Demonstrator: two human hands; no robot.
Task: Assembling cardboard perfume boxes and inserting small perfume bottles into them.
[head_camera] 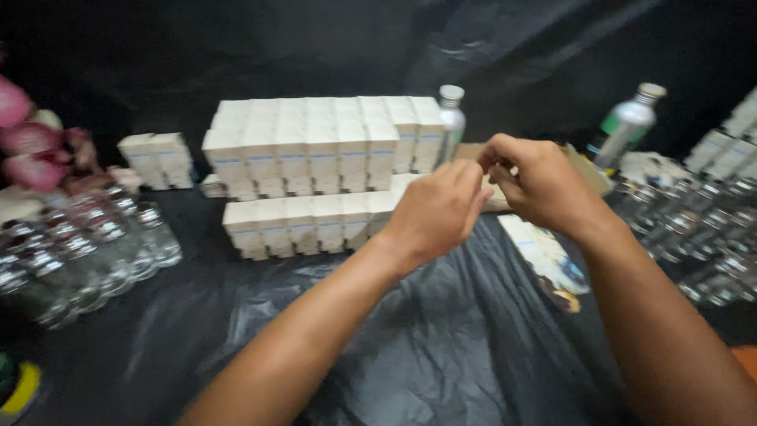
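Note:
My left hand (438, 209) and my right hand (536, 185) meet fingertip to fingertip above a black plastic sheet (410, 347). Both have their fingers curled in. A small white piece (512, 169) shows between the fingers of my right hand; the rest of it is hidden. Whether my left hand grips it too is hidden by its knuckles. Just behind the hands stand stacked rows of small white cartons with blue stripes (315, 150), with a lower row (307, 221) in front.
A silver bottle (452, 118) stands behind the cartons and another with a green label (627, 122) leans at right. Clear glass bottles crowd the left (95, 237) and right (702, 229). A printed flat sheet (548, 256) lies under my right wrist. Pink flowers (31, 142) sit far left.

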